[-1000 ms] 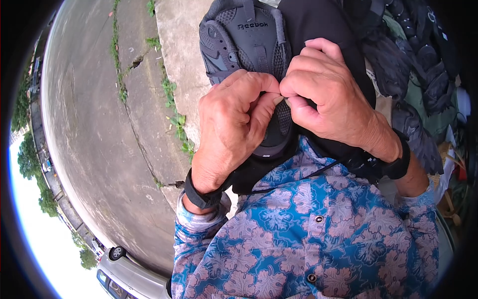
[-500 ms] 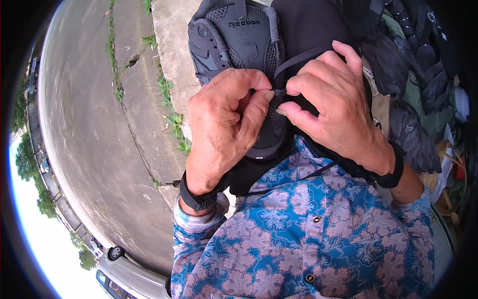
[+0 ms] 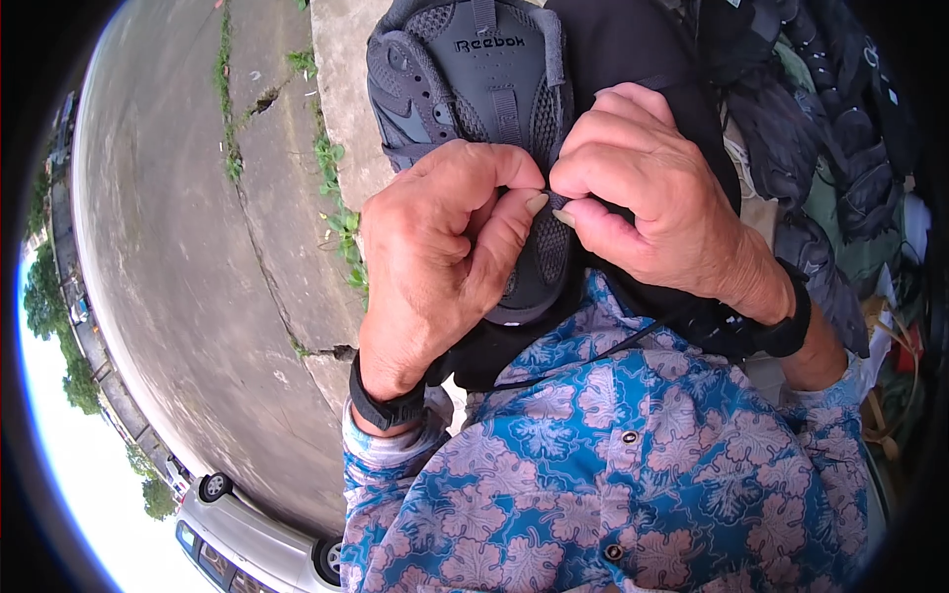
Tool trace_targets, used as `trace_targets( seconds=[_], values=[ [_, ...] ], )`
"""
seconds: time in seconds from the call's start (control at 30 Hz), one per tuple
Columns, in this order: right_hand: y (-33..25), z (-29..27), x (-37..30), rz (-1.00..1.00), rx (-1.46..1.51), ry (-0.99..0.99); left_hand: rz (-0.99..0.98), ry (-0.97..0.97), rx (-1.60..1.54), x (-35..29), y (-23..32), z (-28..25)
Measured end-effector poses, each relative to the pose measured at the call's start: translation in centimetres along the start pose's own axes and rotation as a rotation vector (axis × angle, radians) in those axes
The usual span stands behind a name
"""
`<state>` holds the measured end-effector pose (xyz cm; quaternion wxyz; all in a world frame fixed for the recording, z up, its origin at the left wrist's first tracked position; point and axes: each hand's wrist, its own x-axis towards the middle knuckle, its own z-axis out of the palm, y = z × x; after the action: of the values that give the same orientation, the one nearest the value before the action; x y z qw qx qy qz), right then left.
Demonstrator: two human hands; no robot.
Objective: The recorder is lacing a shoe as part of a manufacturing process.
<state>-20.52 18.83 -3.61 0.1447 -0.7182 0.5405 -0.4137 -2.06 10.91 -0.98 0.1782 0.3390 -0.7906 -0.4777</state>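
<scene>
A dark grey sneaker upper [image 3: 506, 79], with mesh panels and lace holes along its edge, lies on my lap over dark cloth. My left hand [image 3: 430, 232] is closed at the upper's right side, thumb and forefinger pinched on a dark shoelace. Close against it, my right hand [image 3: 657, 198] is curled, its forefinger and thumb tips at the same bit of shoelace. The fingers cover most of the lace between them. Both hands hover over the lower part of the upper.
Several dark grey shoe uppers [image 3: 840, 168] are heaped at the right. Cracked concrete ground [image 3: 178, 227] with green weeds [image 3: 336, 212] stretches to the left. A silver car [image 3: 247, 534] stands at the lower left.
My right hand has moved left and its fingertips now meet those of my left hand. The lace loop that stood out above the right hand no longer shows.
</scene>
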Motion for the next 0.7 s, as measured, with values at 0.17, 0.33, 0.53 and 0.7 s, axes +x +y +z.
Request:
trace_targets(
  seconds=[0.17,0.33,0.53,0.7],
  values=[
    [0.9,-3.5,0.9,-0.147,-0.094,-0.468,0.214,0.005,0.229,0.5,0.7,0.9],
    [1.4,-4.7,1.3,-0.142,-0.300,-0.329,0.163,0.030,0.287,1.0,0.9,1.0],
    [2.1,-5.3,2.4,-0.163,-0.498,-0.212,0.197,0.028,0.280,1.3,0.6,0.6],
    [3.6,-4.1,4.3,-0.254,-0.330,0.005,0.144,-0.001,0.220,1.5,0.9,0.9]
  ],
)
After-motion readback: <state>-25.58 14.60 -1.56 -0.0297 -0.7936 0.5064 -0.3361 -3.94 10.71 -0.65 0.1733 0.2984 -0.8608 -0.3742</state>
